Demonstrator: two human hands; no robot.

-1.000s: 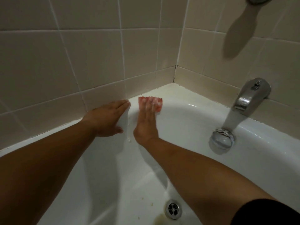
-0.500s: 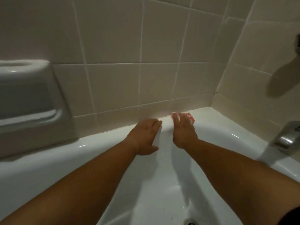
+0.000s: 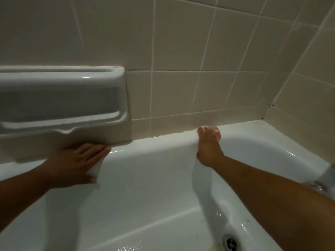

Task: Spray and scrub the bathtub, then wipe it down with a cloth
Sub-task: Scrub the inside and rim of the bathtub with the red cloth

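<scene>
While the left hand [image 3: 78,160] lies flat, fingers straight, on the bathtub [image 3: 154,142] rim below the soap dish [image 3: 61,98], the right hand [image 3: 208,145] presses a pink sponge [image 3: 218,133] under straight fingers farther right; the rim runs lengthwise between them.
</scene>
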